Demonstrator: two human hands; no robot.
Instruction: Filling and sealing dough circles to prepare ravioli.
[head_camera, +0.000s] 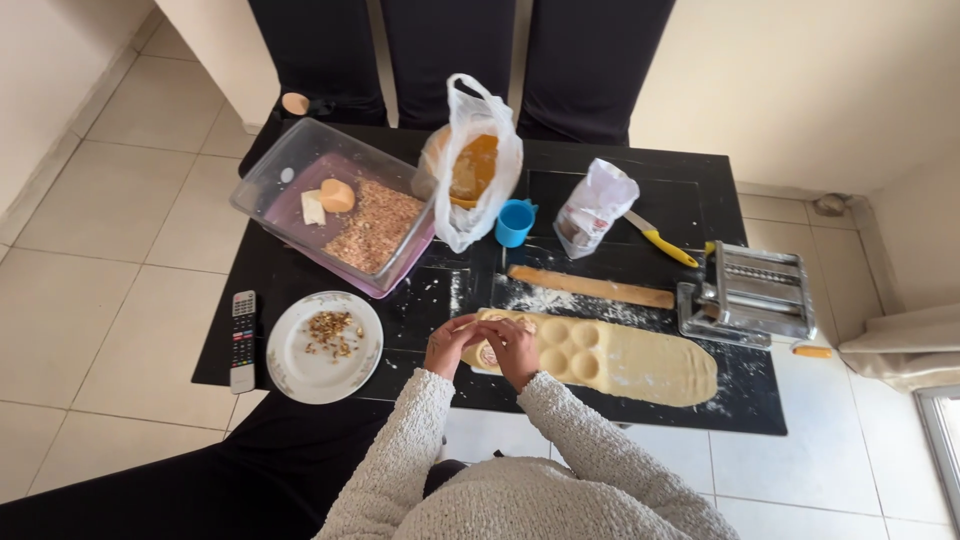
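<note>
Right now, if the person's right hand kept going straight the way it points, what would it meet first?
The right hand points left across the dough sheet, toward the left hand. It would most likely meet the left hand's fingers first; they look almost touching already, though the gap is hard to judge.

Single head view, looking steeply down over black table (300, 270) from near edge, moderately close.

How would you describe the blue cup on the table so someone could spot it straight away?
Start at the black table and find the white plastic bag standing at its far middle. Just right of that bag, left of the crumpled paper flour bag, stands the small blue cup. It is the only blue thing on the table, open-topped and upright.
</note>
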